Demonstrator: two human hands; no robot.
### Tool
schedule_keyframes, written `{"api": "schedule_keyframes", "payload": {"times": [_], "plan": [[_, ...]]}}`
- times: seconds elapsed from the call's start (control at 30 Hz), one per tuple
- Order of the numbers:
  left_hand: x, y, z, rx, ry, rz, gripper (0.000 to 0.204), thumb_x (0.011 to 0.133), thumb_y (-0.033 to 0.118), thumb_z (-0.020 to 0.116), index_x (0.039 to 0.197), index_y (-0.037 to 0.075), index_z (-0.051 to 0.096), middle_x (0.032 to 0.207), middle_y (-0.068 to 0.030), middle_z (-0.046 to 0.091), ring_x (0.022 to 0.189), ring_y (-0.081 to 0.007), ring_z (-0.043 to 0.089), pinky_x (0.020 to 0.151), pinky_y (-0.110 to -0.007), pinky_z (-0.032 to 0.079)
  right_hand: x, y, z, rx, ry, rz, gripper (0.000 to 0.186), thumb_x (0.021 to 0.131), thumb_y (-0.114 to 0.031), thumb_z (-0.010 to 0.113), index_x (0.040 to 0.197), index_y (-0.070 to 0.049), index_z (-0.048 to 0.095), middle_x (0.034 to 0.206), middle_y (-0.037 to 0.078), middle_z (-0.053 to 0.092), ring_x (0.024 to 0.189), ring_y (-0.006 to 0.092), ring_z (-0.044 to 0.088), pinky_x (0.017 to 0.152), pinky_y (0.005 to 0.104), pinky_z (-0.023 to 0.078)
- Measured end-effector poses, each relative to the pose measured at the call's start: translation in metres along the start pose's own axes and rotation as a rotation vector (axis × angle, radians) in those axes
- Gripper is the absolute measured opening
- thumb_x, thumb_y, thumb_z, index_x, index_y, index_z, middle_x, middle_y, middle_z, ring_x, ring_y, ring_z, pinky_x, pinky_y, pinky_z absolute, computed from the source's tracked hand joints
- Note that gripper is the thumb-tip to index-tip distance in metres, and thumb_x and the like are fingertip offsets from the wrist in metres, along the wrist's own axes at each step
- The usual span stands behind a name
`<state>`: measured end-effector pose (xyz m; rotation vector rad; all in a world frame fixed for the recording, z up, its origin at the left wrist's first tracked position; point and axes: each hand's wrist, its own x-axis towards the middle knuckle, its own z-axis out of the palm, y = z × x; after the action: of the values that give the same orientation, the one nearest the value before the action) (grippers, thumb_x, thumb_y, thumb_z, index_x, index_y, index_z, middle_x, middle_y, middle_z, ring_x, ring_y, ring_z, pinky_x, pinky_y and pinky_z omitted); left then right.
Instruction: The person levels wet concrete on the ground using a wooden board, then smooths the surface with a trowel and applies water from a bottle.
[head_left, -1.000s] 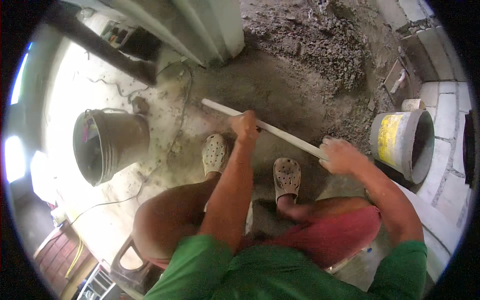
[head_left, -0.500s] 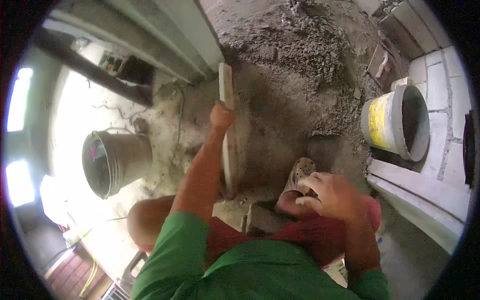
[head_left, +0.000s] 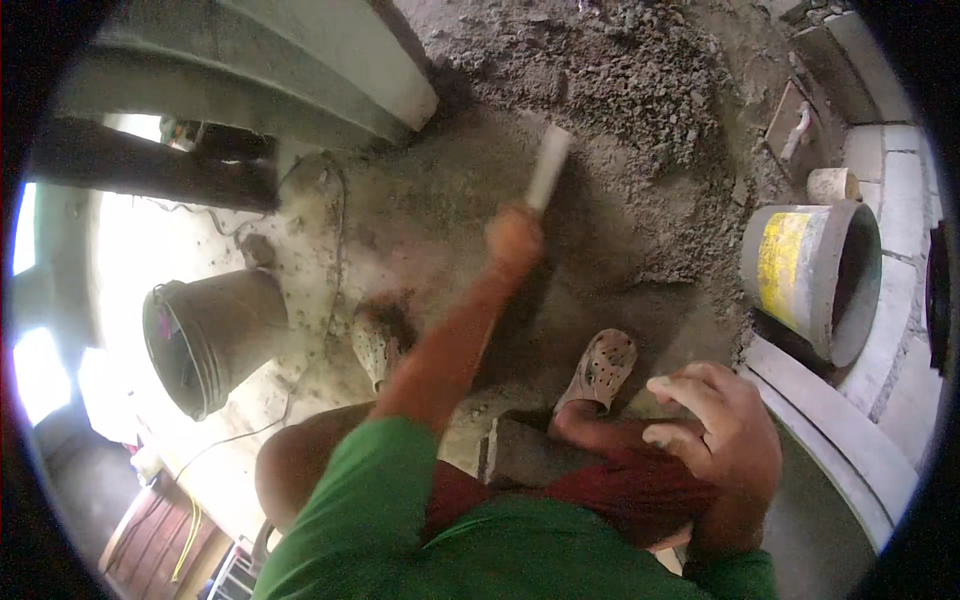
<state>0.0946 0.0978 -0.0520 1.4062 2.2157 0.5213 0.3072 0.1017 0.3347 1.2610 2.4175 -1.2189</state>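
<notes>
Pale narrow strip (head_left: 549,168), gripped in left hand (head_left: 515,241), slanted above grey floor (head_left: 420,215), far end rightward, slightly blurred

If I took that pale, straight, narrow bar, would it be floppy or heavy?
The pale, straight, narrow bar is probably stiff: it shows no bend beyond the left hand. It may be fairly light, since that hand alone grips it.

The person wears a plain green T-shirt (head_left: 510,550). Its short left sleeve (head_left: 370,480) stops partway down the arm, well behind the left hand (head_left: 515,240). The right sleeve (head_left: 735,575), green too, is behind the right hand (head_left: 715,420). Dark red shorts (head_left: 630,485) show just left of the right hand. The right clog (head_left: 605,362), ahead and left of that hand, is beige, with a round toe and lots of little holes. The left clog (head_left: 376,350), behind and left of the left hand, is beige too.
</notes>
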Motion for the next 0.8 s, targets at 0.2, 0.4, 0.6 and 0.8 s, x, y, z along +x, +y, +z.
{"api": "schedule_keyframes", "payload": {"times": [0.2,0.4,0.6,0.8], "plan": [[-0.087,0.107,0.093,-0.125,-0.097,0.200,0.017,0.084,0.013,0.056,0.098,0.003,0.056,0.089,-0.0178,0.057,0.074,-0.0361,0.064,0.060,-0.050,0.053,-0.003,0.024,-0.003,-0.002,0.050,0.084,0.046,0.071,-0.033,0.078,0.106,-0.005,0.067,0.094,0.015,0.065,0.089,0.0343,0.064,0.078,0.0429,0.051],[-0.003,0.050,-0.009,-0.022,0.186,0.052,0.020,0.087,0.013,0.057,0.103,0.001,0.056,0.073,-0.0115,0.062,0.061,-0.0284,0.063,0.056,-0.039,0.053,-0.026,0.046,-0.015,0.032,0.096,0.102,0.047,0.069,-0.031,0.078,0.107,-0.005,0.066,0.091,0.015,0.066,0.087,0.0350,0.064,0.076,0.0436,0.051],[0.094,-0.085,-0.123,0.480,0.143,0.222,0.023,0.087,0.012,0.059,0.109,0.005,0.056,0.096,-0.0151,0.058,0.085,-0.0329,0.066,0.069,-0.045,0.054,-0.026,0.046,-0.023,0.031,0.093,0.121,0.050,0.069,-0.037,0.077,0.106,-0.006,0.067,0.094,0.014,0.066,0.090,0.0346,0.063,0.078,0.0431,0.050],[0.105,-0.128,-0.103,0.630,0.151,0.140,0.025,0.086,0.011,0.059,0.110,0.005,0.055,0.100,-0.0148,0.058,0.091,-0.0339,0.064,0.072,-0.044,0.054,-0.027,0.066,-0.024,0.035,0.056,0.094,0.051,0.070,-0.041,0.075,0.106,-0.006,0.066,0.094,0.015,0.066,0.091,0.0353,0.063,0.077,0.0440,0.049]]}}
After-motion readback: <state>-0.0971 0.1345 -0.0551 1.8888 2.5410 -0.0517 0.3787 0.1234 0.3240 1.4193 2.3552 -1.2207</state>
